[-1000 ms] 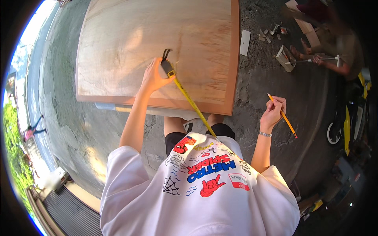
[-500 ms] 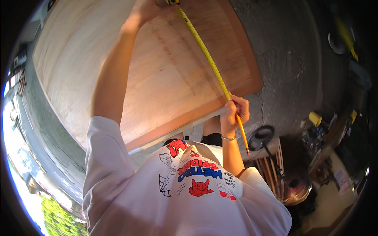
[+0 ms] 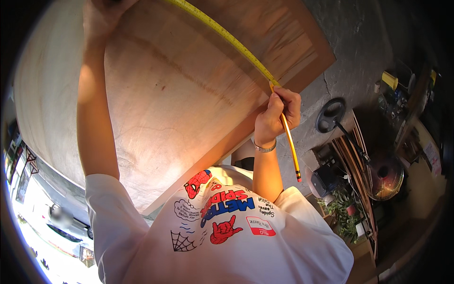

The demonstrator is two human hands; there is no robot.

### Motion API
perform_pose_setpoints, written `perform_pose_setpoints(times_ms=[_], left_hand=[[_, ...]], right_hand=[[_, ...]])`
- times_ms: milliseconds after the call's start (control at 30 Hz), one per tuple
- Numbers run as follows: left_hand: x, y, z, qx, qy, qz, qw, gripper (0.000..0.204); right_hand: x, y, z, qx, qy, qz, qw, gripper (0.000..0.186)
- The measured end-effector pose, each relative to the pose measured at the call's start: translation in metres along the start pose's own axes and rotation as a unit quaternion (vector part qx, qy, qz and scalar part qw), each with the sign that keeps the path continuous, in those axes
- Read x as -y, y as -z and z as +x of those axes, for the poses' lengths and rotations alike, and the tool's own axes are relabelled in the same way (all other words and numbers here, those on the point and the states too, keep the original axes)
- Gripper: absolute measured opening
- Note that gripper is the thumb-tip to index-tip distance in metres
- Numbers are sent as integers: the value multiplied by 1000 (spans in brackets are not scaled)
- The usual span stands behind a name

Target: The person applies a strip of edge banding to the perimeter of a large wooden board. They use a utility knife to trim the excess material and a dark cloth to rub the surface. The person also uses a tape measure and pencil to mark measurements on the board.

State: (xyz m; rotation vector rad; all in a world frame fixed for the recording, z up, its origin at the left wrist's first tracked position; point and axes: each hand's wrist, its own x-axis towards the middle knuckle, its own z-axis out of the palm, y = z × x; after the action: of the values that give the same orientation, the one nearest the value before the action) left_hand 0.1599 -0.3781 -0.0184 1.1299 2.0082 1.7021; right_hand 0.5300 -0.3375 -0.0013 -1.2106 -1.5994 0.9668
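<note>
A large plywood sheet [image 3: 179, 118] with a darker brown strip along its edges lies before me. Over it stretches the yellow blade of a tape measure [image 3: 227, 38], from the top of the picture down to my right hand. My left hand [image 3: 105, 19], at the upper left, is closed around the tape measure's case, mostly cut off by the picture's edge. A yellow pencil [image 3: 289, 137] is gripped in my right hand [image 3: 279, 113], its tip up at the tape's near end and its eraser pointing back toward me. Whether those fingers also pinch the tape cannot be made out.
Beyond the sheet's right edge is dark grey concrete floor [image 3: 359, 47]. To the right stand a fan [image 3: 385, 175], a round black base [image 3: 331, 115] on a pole, leaning boards [image 3: 359, 146] and a leafy plant [image 3: 343, 213]. A yellow cup-like thing [image 3: 389, 80] sits farther off.
My left hand has shifted left with the case, which now lies almost out of view. My right hand has moved slightly up with the pencil, and the view has turned over the sheet.
</note>
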Motion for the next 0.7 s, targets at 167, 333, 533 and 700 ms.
perform_pose_setpoints(times_ms=[167, 333, 533, 700], left_hand=[[1, 3, 6, 6, -18, 29, 999, 56], [6, 4, 4, -8, -29, 29, 999, 54], [-3, 6, 9, 14, -38, 73, 996, 53], [2, 8, 7, 3, -42, 54, 998, 55]], right_hand=[[1, -1, 3, -4, -8, -5, 1000, 13], [1, -2, 5, 16, -14, -13, 1000, 13], [4, -7, 9, 8, 3, -27, 1000, 14], [3, -2, 9, 25, -30, 4, 999, 12]])
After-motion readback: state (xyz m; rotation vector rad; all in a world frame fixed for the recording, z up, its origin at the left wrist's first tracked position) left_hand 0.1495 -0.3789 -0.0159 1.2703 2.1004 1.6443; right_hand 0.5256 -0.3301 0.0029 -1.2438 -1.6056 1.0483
